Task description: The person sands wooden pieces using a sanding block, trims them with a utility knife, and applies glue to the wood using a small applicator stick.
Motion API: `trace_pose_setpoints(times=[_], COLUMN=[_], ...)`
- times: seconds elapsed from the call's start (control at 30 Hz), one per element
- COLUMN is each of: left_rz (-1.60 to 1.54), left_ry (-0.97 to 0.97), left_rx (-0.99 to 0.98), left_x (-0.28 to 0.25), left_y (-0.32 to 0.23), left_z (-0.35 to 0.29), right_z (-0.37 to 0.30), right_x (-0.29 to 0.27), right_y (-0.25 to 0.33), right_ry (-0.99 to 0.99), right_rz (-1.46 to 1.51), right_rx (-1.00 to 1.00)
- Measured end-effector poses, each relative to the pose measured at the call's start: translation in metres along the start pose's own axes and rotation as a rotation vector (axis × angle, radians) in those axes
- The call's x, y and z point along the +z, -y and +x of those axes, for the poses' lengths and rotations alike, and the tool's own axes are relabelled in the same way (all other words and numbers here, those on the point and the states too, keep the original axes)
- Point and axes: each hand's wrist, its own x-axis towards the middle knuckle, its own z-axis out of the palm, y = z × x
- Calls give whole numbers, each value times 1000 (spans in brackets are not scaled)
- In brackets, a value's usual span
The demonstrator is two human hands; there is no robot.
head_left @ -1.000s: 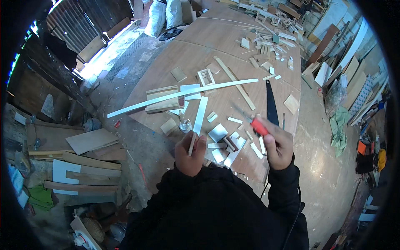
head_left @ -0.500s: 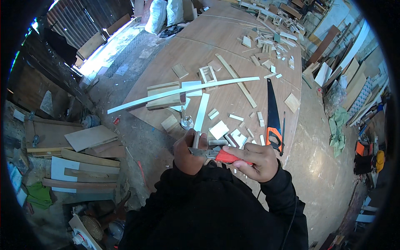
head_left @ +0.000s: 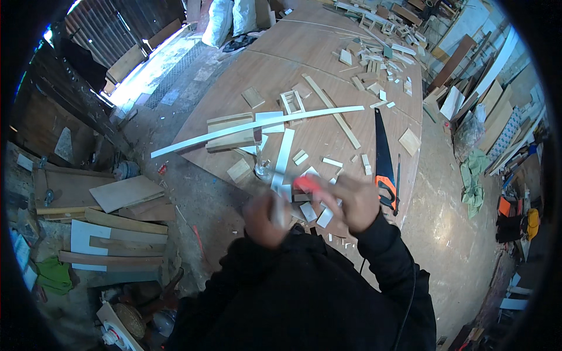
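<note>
My right hand (head_left: 360, 202) is closed around a red-handled utility knife (head_left: 307, 184), smeared by motion, its grey blade pointing left over the table. Just left of it, my left hand (head_left: 261, 221) grips a small wooden piece (head_left: 281, 213), also blurred and partly hidden by the fingers. The blade is apart from that piece. Beyond my hands a pale flat strip (head_left: 284, 155) lies on the table beside a small clear jar (head_left: 261, 171). Several small cut blocks (head_left: 325, 217) lie close under my right hand.
On the brown table (head_left: 234, 88), a handsaw (head_left: 383, 146) with an orange and black handle lies at the right. A long pale strip (head_left: 234, 131) rests across a wooden box-like piece (head_left: 225, 143). A small open frame (head_left: 291, 104) stands beyond. Offcuts (head_left: 374, 61) are heaped at the far end.
My right hand has moved the knife up and away from the wooden piece in my left hand, with its blade now pointing farther forward. My left hand has shifted slightly toward me.
</note>
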Motion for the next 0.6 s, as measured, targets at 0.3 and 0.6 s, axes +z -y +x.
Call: trace_pose_setpoints(times=[0.3,0.6], left_rz=[-375,-194], left_ry=[78,108], left_rx=[-402,-287], left_x=[-25,-36], left_y=[3,6], left_z=[7,28], right_z=[3,16], right_x=[-35,-25], right_y=[1,35], right_ry=[-177,111], right_rz=[445,379], right_rx=[35,-61])
